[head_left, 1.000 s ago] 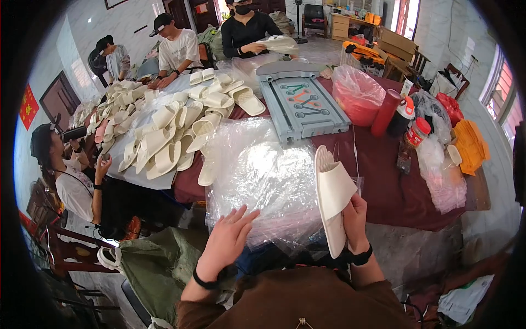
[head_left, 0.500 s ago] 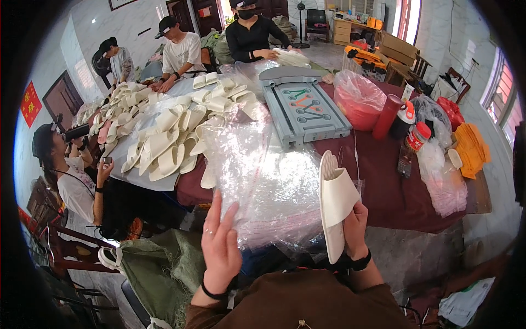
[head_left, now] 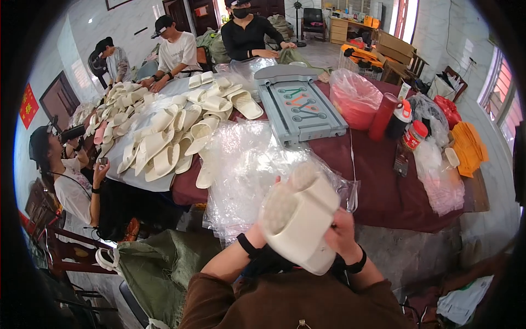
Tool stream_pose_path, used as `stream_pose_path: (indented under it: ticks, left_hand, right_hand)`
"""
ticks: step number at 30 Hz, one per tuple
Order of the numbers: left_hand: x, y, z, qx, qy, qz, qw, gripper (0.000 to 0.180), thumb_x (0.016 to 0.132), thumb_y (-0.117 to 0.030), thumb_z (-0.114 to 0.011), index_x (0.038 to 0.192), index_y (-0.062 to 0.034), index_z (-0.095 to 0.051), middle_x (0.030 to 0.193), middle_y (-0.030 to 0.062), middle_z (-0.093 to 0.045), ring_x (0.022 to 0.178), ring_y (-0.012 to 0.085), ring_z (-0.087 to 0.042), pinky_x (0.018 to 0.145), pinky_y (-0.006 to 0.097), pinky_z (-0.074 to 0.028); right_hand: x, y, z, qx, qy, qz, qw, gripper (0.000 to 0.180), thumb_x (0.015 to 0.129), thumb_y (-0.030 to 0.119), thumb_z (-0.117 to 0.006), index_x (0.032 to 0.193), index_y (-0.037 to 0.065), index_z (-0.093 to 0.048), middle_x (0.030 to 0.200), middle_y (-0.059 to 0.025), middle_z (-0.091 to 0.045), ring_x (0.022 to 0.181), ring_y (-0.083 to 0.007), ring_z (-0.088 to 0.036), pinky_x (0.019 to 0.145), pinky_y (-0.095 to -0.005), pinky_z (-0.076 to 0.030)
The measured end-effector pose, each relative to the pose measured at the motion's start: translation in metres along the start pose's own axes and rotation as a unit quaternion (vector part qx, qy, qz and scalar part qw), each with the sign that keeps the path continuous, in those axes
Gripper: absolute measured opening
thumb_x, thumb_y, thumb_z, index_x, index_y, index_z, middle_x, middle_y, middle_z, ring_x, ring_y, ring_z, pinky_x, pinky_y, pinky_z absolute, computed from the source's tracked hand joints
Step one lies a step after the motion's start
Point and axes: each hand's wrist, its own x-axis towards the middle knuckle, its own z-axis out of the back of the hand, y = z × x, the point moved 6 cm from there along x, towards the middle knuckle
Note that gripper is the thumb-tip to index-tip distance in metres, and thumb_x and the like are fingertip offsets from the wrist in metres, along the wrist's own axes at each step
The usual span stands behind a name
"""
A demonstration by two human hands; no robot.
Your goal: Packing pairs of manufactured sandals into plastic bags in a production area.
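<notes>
A pair of cream slippers (head_left: pixel 307 216), slightly blurred and overlapping, is held up in front of my body above the near table edge. My right hand (head_left: pixel 342 236) grips their right side. On the left, my left hand (head_left: pixel 255 234) is against the slippers, its fingers mostly hidden behind them and one fingertip showing above. Just beyond lies a stack of clear plastic bags (head_left: pixel 235 159), flat and shiny, hanging a little over the edge. A large heap of matching slippers (head_left: pixel 164 137) covers the table to the left.
A grey folding step stool (head_left: pixel 301 109) lies behind the bags on the dark red cloth (head_left: pixel 383 192). To the right stand a pink-filled bag (head_left: pixel 356 98), a red cylinder (head_left: pixel 383 116) and bottles (head_left: pixel 411 137). Several people work around the table; a green sack (head_left: pixel 164 268) sits lower left.
The slippers have moved left and turned in my right hand, now showing as a pair. My left hand has left the bags and come to the slippers. Across the table, a person now handles green cloth.
</notes>
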Motion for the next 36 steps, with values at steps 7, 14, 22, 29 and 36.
stream_pose_path:
  ticks: [7,14,22,29,36]
  left_hand:
    - [-0.011,-0.005,0.042,0.091,0.157,0.126,0.975,0.058,0.095,-0.04,-0.054,0.146,-0.0149,-0.042,0.153,0.0257,-0.029,0.141,0.05,-0.024,0.11,0.057,-0.03]
    - [-0.055,0.029,0.047,0.019,0.127,0.221,0.967,0.065,0.093,-0.047,-0.056,0.148,-0.0179,-0.04,0.152,0.033,-0.028,0.14,0.0577,-0.02,0.112,0.062,-0.023]
    - [-0.052,0.066,0.071,0.072,0.128,0.28,0.949,0.073,0.083,-0.039,-0.07,0.148,-0.0221,-0.04,0.152,0.0279,-0.033,0.14,0.0524,-0.026,0.111,0.059,-0.029]
    - [-0.033,0.071,0.05,0.02,0.128,0.214,0.968,0.072,0.081,-0.035,-0.071,0.146,-0.018,-0.045,0.151,0.0239,-0.038,0.138,0.0493,-0.033,0.112,0.053,-0.032]
    - [-0.026,0.069,0.068,-0.382,0.031,0.229,0.895,0.054,0.096,-0.032,-0.057,0.147,-0.0198,-0.044,0.156,0.0267,-0.025,0.127,0.0434,-0.049,0.105,0.044,-0.041]
  right_hand:
    - [0.01,-0.029,-0.039,0.015,0.081,-0.169,0.982,0.019,0.088,0.012,-0.065,0.102,-0.001,-0.067,0.083,-0.0165,-0.064,0.069,-0.0245,-0.063,0.063,-0.0336,-0.048]
    - [0.007,-0.066,-0.013,-0.178,-0.033,-0.183,0.966,0.034,0.088,0.023,-0.069,0.071,-0.004,-0.059,0.068,-0.0175,-0.058,0.06,-0.0336,-0.056,0.056,-0.0414,-0.042]
    - [-0.013,-0.067,0.01,-0.221,-0.083,-0.19,0.953,0.033,0.086,0.02,-0.071,0.068,-0.003,-0.057,0.067,-0.0167,-0.057,0.06,-0.0342,-0.055,0.056,-0.0422,-0.042]
    - [-0.005,-0.016,0.006,-0.065,0.014,-0.154,0.986,0.017,0.083,0.006,-0.069,0.098,-0.002,-0.068,0.084,-0.0127,-0.064,0.07,-0.0223,-0.062,0.062,-0.0344,-0.047]
    - [-0.003,0.006,-0.007,-0.021,0.113,-0.051,0.992,0.031,0.082,0.002,-0.063,0.113,-0.002,-0.066,0.108,-0.0155,-0.067,0.093,-0.0247,-0.068,0.079,-0.0319,-0.051]
